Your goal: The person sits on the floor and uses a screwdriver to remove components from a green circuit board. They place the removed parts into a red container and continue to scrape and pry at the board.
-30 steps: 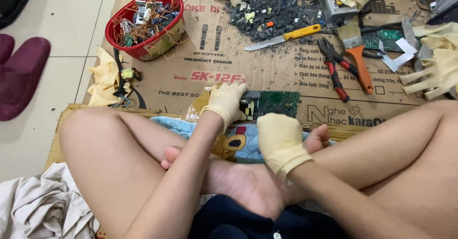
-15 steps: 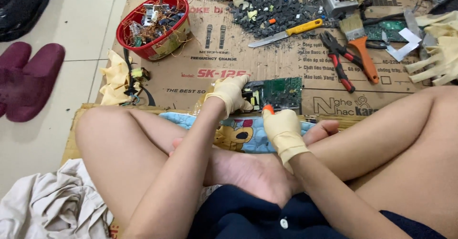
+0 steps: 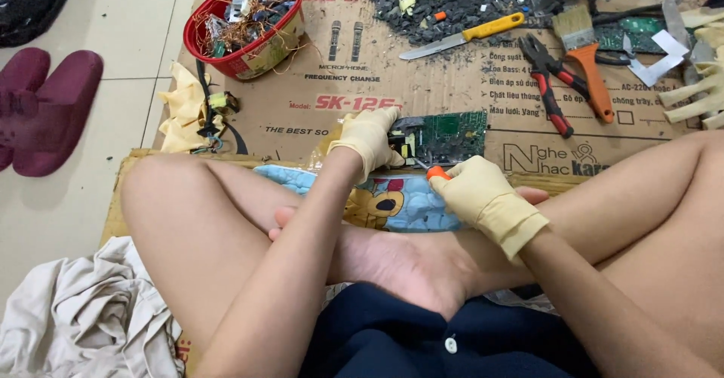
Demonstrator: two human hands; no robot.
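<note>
I sit cross-legged on flattened cardboard (image 3: 452, 69). My left hand (image 3: 366, 138), in a cream rubber glove, presses on the left end of a green circuit board (image 3: 446, 133) lying flat on the cardboard. My gloved right hand (image 3: 483, 195) is closed around a small tool with an orange handle (image 3: 437, 172), whose thin metal tip points at the board's near edge. A patterned blue cushion (image 3: 400, 201) lies under my wrists, against my shins.
A red basket (image 3: 245, 24) of wires and parts stands at the back left. Behind the board lie a yellow-handled knife (image 3: 464, 35), red-handled pliers (image 3: 550, 84), an orange-handled brush (image 3: 584, 54), and a dark chip pile (image 3: 452, 1). Maroon slippers (image 3: 49, 107) and grey cloth (image 3: 83, 318) lie left.
My right hand came up off my foot with the orange-handled tool and moved forward to the board's edge. My left hand stayed on the board. The camera moved closer.
</note>
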